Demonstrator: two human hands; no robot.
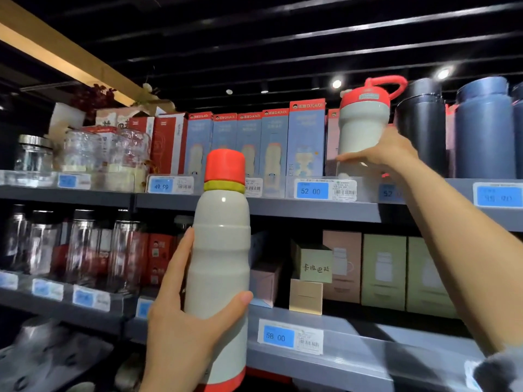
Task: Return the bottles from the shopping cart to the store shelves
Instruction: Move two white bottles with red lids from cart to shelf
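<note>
My left hand grips a tall cream bottle with a red cap and yellow ring, held upright in front of the shelves. Up on the top shelf, my right hand grips a shorter cream bottle with a red lid and loop handle. That bottle stands at the shelf's front edge, between the blue boxes and a black flask; its base is hidden behind the price strip.
Blue product boxes and red boxes fill the top shelf's middle, glass jars the left. A black flask and a dark blue flask stand at the right. Green and pink boxes sit on the lower shelf.
</note>
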